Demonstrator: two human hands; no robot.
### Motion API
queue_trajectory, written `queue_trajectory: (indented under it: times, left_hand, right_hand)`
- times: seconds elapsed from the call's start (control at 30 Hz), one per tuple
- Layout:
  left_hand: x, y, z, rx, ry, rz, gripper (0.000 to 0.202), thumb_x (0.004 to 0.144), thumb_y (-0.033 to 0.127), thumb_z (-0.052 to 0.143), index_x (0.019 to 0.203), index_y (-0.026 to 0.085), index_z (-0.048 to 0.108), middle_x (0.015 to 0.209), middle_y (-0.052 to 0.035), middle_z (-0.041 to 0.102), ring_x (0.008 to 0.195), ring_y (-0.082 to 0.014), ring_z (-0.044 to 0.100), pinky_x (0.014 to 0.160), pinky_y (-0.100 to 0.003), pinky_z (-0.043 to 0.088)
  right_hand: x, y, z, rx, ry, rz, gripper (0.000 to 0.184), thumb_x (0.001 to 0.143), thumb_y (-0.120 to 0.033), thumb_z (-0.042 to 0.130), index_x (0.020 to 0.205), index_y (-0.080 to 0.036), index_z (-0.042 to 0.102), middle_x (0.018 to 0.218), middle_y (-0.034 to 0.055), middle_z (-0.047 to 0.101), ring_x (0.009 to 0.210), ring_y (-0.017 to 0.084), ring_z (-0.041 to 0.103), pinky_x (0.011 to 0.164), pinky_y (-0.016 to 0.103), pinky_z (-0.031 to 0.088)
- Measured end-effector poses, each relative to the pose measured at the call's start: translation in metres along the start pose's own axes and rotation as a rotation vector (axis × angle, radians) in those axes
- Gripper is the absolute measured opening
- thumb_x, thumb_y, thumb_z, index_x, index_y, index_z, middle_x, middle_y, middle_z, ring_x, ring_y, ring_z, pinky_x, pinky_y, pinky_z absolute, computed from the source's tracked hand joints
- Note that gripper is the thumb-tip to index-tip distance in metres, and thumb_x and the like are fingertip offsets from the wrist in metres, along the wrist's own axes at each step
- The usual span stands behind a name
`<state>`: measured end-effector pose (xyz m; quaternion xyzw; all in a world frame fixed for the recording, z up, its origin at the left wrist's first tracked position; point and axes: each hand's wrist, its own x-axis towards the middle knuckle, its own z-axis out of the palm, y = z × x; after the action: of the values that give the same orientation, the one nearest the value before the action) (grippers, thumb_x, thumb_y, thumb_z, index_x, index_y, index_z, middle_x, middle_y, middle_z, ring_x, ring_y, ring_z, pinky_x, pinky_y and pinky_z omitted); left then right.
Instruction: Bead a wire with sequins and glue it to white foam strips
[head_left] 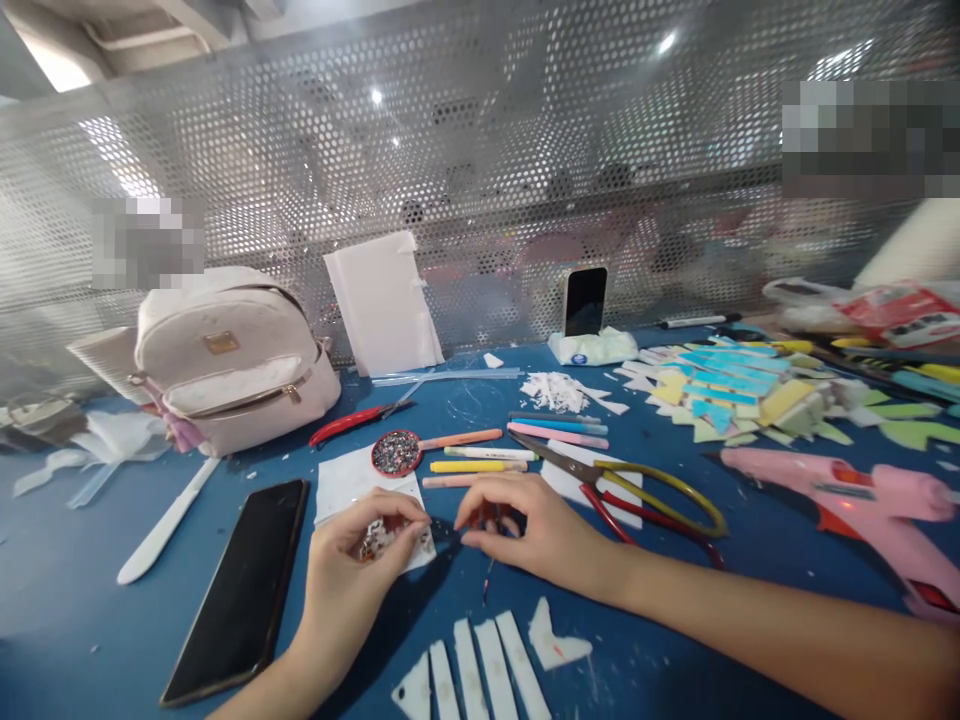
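Note:
My left hand point(366, 565) is closed in a pinch, thumb and forefinger together, above a white paper point(337, 478) that bears small multicoloured bits. Facing it across a small gap, my right hand point(521, 520) also pinches its fingertips. Whatever either pinch holds is too small to make out. Below the right hand shows a thin dark strand point(487, 582). Closer to me lie several white strips point(471, 670) and a tail-shaped white piece point(555, 640), laid out like a fish. A red-rimmed round dish point(396, 454) full of glittery bits sits beyond my left hand.
Around my hands lie a black phone point(240, 590), several markers point(480, 467), large scissors point(600, 475) and red-handled pliers point(349, 425). A pink glue gun point(847, 490) is at right, near cut coloured scraps point(735, 385). A white backpack point(232, 360) and a propped phone point(585, 302) stand farther back.

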<state>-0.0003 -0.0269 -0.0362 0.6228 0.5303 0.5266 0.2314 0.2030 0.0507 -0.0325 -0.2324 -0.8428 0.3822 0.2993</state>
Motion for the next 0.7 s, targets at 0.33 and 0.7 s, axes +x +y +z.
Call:
queue_trajectory:
  times: [0.33, 0.7]
  left_hand:
    - [-0.005, 0.012, 0.02, -0.042, -0.025, 0.064, 0.011, 0.08, 0.01, 0.065, 0.077, 0.019, 0.069, 0.077, -0.003, 0.071, 0.075, -0.0188, 0.066, 0.071, -0.029, 0.051]
    - [-0.003, 0.008, 0.023, -0.117, -0.037, 0.116, 0.016, 0.079, 0.007, 0.068, 0.078, 0.022, 0.072, 0.084, -0.0021, 0.068, 0.087, -0.0181, 0.064, 0.079, -0.029, 0.048]
  right_hand:
    - [-0.003, -0.001, 0.001, 0.043, 0.061, -0.036, 0.008, 0.082, -0.025, 0.07, 0.082, -0.017, 0.068, 0.075, -0.0012, 0.061, 0.053, 0.008, 0.042, 0.049, 0.02, 0.033]
    - [-0.005, -0.004, 0.001, 0.113, 0.114, -0.054, 0.006, 0.08, -0.02, 0.065, 0.077, -0.015, 0.067, 0.069, -0.0015, 0.056, 0.051, 0.007, 0.04, 0.047, 0.019, 0.032]
